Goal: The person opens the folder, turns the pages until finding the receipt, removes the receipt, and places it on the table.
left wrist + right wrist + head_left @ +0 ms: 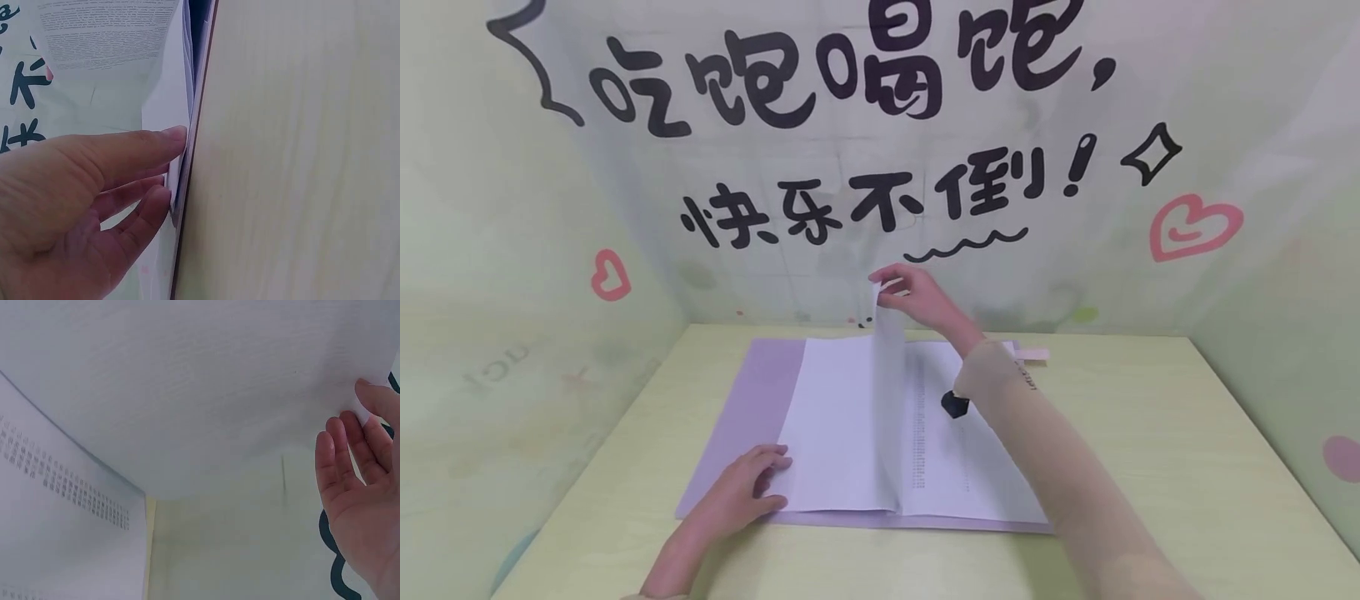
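Lettered walls (760, 287) enclose the surface (1157, 442), where, seen from the head, a book (756, 392) lies open: right grip (922, 298) pinching a page (888, 392) above the book's middle to hold it raised, left grip (741, 492) unclenched on the book's lower left corner, apparently steadying it. Left wrist: grip touching the book's edge. Right wrist: page pinched near its corner.

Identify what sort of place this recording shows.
Probably a small indoor booth or workspace: a pale wood-grain tabletop is walled in by pale green printed sheets, the back one carrying thick black Chinese lettering.
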Demonstrator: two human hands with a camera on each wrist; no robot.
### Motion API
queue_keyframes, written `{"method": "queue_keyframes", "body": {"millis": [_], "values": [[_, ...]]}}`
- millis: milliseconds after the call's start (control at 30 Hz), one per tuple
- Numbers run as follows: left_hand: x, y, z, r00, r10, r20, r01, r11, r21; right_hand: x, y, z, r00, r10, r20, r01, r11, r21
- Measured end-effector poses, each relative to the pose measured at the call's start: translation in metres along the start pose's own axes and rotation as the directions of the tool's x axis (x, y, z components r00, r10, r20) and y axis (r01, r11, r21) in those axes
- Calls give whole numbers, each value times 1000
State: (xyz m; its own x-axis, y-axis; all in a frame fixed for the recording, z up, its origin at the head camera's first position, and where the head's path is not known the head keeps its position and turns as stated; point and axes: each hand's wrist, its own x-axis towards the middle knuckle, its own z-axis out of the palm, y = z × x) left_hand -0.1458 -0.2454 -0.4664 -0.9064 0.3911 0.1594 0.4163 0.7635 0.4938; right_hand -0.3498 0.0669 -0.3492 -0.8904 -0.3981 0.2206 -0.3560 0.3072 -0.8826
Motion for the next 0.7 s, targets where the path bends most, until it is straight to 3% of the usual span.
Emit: {"method": "queue_keyframes", "body": {"millis": [167,300,600,700], "values": [[-2,-2,4,999,8,-37,-7,1000,22,6,1,28,999,37,-21,-35,997,65],[-4,-4,4,999,2,-36,-3,1000,-10,8,4,48,999,51,4,-52,995,88],[2,-6,-1,994,-104,45,110,982,-154,9,13,74,997,-15,74,15,1000,3],[2,-7,-1,994,-99,46,105,978,-180,9,19,82,994,-25,105,29,999,-32]]}}
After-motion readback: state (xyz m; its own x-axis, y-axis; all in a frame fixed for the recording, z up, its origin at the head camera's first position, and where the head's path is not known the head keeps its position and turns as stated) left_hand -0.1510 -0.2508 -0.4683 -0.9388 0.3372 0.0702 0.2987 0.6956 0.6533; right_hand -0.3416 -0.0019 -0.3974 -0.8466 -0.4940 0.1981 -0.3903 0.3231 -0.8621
